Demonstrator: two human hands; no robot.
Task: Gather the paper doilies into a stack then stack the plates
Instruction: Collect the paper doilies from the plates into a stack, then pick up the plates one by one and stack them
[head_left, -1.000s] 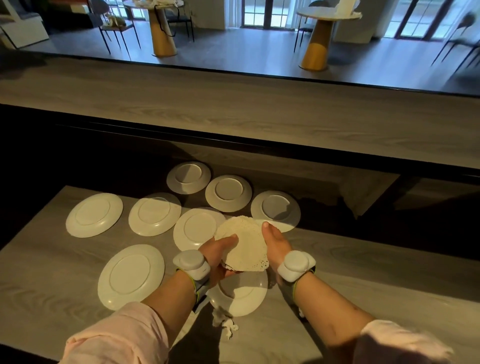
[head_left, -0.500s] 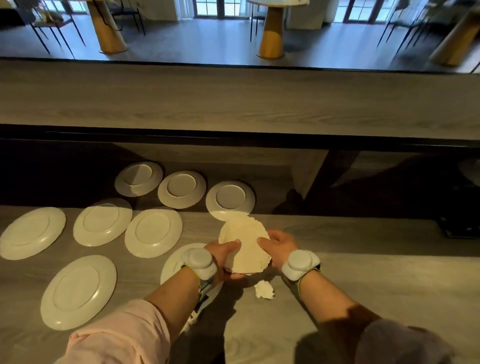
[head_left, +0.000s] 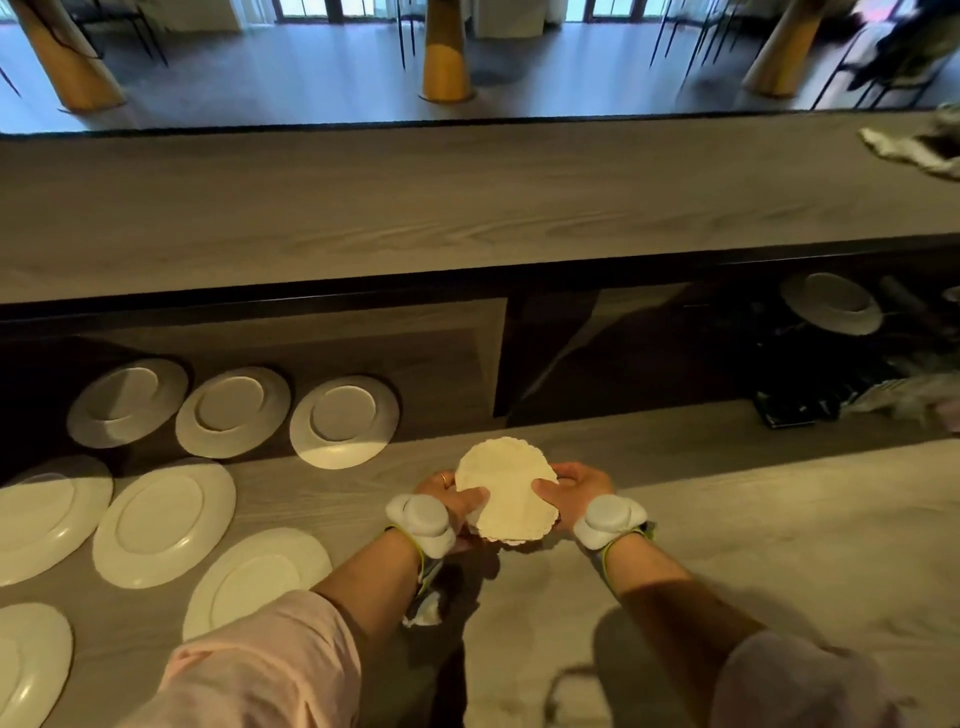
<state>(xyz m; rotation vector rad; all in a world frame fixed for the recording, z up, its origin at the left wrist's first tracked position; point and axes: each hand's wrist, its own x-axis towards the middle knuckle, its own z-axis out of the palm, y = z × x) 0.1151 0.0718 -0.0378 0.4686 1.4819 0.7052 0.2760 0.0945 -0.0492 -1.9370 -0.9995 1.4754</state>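
A stack of cream paper doilies (head_left: 506, 491) with scalloped edges is held a little above the grey wooden counter (head_left: 727, 545), tilted towards me. My left hand (head_left: 449, 499) grips its left edge and my right hand (head_left: 574, 491) grips its right edge. Several white plates lie spread on the counter to the left: three small ones in a back row (head_left: 344, 422), larger ones nearer (head_left: 163, 525), and one beside my left forearm (head_left: 257, 579). A scrap of white paper (head_left: 423, 613) lies under my left wrist, partly hidden.
A raised wooden bar top (head_left: 467, 208) runs across behind the counter. At the far right, in shadow, sit another plate (head_left: 831, 304) and a dark tray with clutter (head_left: 810, 395). Crumpled cloth (head_left: 914, 148) lies on the bar top's right end.
My hands have carried the doilies to the right, away from the plates. The view has swung right too, so the plates now sit at the left edge.
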